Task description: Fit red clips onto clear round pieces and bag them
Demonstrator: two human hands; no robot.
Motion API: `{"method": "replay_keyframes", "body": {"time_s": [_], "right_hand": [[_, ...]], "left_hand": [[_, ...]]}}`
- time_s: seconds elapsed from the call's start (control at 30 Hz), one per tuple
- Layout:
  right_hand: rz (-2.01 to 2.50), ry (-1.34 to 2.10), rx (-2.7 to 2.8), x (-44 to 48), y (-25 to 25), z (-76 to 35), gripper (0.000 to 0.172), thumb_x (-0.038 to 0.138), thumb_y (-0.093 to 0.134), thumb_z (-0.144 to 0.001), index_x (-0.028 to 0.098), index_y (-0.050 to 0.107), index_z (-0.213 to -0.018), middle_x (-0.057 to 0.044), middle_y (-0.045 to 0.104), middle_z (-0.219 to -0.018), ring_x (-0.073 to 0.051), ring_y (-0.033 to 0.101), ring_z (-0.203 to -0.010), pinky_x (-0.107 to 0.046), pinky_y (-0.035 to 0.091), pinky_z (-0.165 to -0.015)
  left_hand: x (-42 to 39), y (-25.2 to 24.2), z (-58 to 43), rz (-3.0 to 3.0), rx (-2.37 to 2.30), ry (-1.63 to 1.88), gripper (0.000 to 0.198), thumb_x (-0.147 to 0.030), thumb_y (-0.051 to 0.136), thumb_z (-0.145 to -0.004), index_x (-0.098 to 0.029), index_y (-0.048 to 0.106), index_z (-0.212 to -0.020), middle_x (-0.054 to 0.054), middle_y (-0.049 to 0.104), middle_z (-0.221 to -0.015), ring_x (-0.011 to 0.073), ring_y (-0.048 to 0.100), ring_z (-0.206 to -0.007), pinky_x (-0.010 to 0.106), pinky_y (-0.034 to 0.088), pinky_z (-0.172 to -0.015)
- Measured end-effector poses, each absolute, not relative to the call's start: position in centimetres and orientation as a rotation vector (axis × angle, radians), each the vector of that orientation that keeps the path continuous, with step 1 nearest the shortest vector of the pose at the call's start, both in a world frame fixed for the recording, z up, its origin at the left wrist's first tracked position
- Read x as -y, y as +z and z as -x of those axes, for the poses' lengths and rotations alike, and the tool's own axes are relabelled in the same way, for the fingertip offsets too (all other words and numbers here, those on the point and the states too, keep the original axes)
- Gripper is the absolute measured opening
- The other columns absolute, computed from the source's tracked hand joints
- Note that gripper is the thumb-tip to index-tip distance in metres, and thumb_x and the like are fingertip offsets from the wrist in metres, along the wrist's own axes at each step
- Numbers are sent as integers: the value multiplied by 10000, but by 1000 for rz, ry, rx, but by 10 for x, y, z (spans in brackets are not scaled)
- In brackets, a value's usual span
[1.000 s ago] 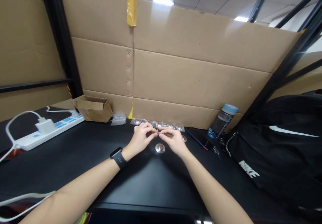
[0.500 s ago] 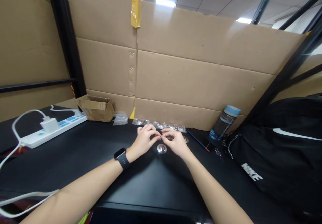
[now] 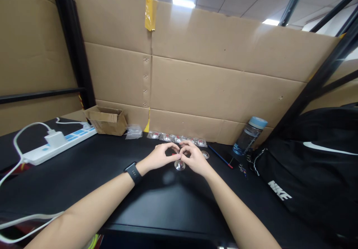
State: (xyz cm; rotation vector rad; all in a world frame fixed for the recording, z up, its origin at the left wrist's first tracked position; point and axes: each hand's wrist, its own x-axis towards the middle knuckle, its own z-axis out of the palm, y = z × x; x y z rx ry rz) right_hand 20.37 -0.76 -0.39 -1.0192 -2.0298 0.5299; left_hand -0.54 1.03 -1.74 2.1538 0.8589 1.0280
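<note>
Above a small round silver disc (image 3: 179, 165) with a dome and a red mark, both hands meet fingertip to fingertip. My left hand (image 3: 160, 156), with a dark watch (image 3: 133, 172) on its wrist, is pinched closed; a small red piece (image 3: 173, 154) shows at its fingertips, too small to name. My right hand (image 3: 195, 160) is also pinched closed against the left fingers, and what lies in its pinch is hidden. A second silver disc (image 3: 205, 154) lies just right of the right hand. Behind the hands runs a row of clear bags (image 3: 178, 139) with similar silver-and-red pieces.
At left are a white power strip (image 3: 60, 147), an open cardboard box (image 3: 107, 122) and empty clear bags (image 3: 134, 132). To the right lie a blue pencil-like stick (image 3: 220, 156), keys (image 3: 242, 170), a water bottle (image 3: 250, 137) and a black backpack (image 3: 313, 174). Cardboard (image 3: 195, 84) walls the back.
Both hands have come slightly nearer me and closer together, their fingertips now covering the top of the silver disc. The left wrist has shifted a little left.
</note>
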Motion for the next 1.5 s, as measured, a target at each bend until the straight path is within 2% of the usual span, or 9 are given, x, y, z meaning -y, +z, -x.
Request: {"method": "replay_keyframes", "body": {"time_s": [0.13, 0.23, 0.4, 0.5, 0.93, 1.17, 1.27, 1.4, 1.5], "right_hand": [[1025, 469, 2004, 7, 1, -209, 104, 226, 614, -844, 206, 667, -757, -77, 575, -1260, -238, 559, -1196, -349, 471, -924], [1003, 440, 2007, 5, 2, -211, 112, 247, 599, -865, 208, 667, -785, -82, 575, -1256, -232, 574, -1165, -343, 475, -911], [1066, 269, 2053, -3, 0, -223, 80, 232, 611, -844, 208, 664, -788, -88, 589, -1218, -247, 568, -1138, -387, 460, -940], [1178, 149, 2078, -11, -2, -236, 82, 217, 646, -799, 204, 641, -719, -87, 599, -1187, -261, 556, -1130, -430, 417, -1004], [1534, 176, 2134, -30, -19, -265, 120, 174, 707, -718, 192, 657, -611, -75, 650, -1092, -231, 599, -1054, -326, 445, -905], [1563, 230, 2196, -36, -27, -269, 103, 186, 679, -727, 178, 652, -628, -55, 677, -861, -181, 621, -809, -266, 447, -729], [1575, 287, 2191, -35, -27, -269, 20, 189, 662, -744, 180, 675, -755, -34, 684, -817, -154, 601, -715, -239, 425, -652], [1460, 353, 2247, -32, -26, -267, 249, 130, 632, -753, 197, 699, -984, -27, 724, -921, -140, 606, -726, -229, 427, -670], [1417, 379, 2325, -29, -24, -265, 212, 155, 625, -782, 212, 738, -952, -25, 737, -899, -155, 618, -749, -244, 432, -693]], "left_hand": [[-15, -16, 11, -2193, -820, 943, 231, -399, 699, -838, -212, 706, -972, 29, 739, -966, 208, 679, -930, 318, 498, -908], [-21, -17, 17, -2302, -831, 934, 335, -446, 663, -871, -242, 681, -1136, 54, 712, -1134, 224, 651, -1047, 352, 469, -979], [-43, -38, 36, -2526, -1331, 978, 452, -509, 442, -990, -316, 545, -1386, 85, 463, -1518, 310, 357, -1427, 550, 248, -1155], [-60, -59, 47, -2549, -1428, 782, 536, -579, 401, -984, -306, 509, -1432, 109, 369, -1582, 354, 259, -1479, 586, 237, -1149], [-58, -66, 38, -2578, -1122, 654, 568, -578, 381, -991, -211, 585, -1373, 132, 517, -1478, 281, 427, -1406, 429, 323, -1159], [-40, -45, 31, -2679, -1127, 657, 422, -499, 414, -996, -230, 677, -1188, 78, 690, -1196, 232, 648, -1076, 328, 484, -947], [-43, -38, 36, -2727, -1206, 697, 406, -473, 393, -1008, -233, 661, -1195, 77, 674, -1229, 228, 627, -1117, 338, 463, -976], [-58, -41, 58, -2737, -1685, 773, 394, -393, 403, -1004, -239, 603, -1307, 108, 574, -1404, 292, 493, -1315, 459, 360, -1089], [-73, -51, 77, -2616, -1982, 609, 467, -344, 425, -981, -235, 511, -1426, 133, 469, -1510, 356, 404, -1391, 531, 345, -1091]]}}
